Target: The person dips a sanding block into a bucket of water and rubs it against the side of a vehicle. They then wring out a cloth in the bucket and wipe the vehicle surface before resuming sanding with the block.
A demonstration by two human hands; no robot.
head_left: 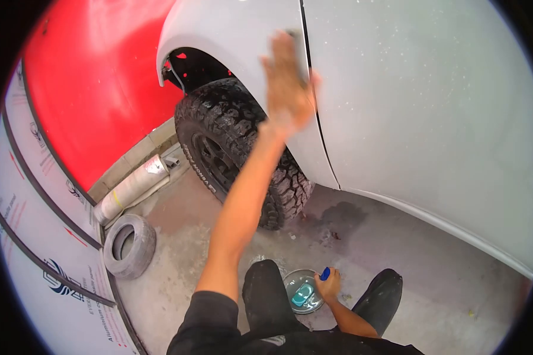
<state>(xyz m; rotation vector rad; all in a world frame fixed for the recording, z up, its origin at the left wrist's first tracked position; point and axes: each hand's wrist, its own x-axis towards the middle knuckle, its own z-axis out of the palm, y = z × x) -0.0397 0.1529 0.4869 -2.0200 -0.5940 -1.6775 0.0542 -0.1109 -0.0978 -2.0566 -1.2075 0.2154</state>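
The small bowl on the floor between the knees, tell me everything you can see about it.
The bowl is round, shallow and looks like grey metal, with a shiny rim. It sits upright on the concrete floor between the person's dark trouser legs. Inside lies something pale teal, perhaps a pad or sponge; it is too small to tell. The right hand rests at the bowl's right rim, holding a small blue object. The left hand is far from it, flat on the car's grey panel.
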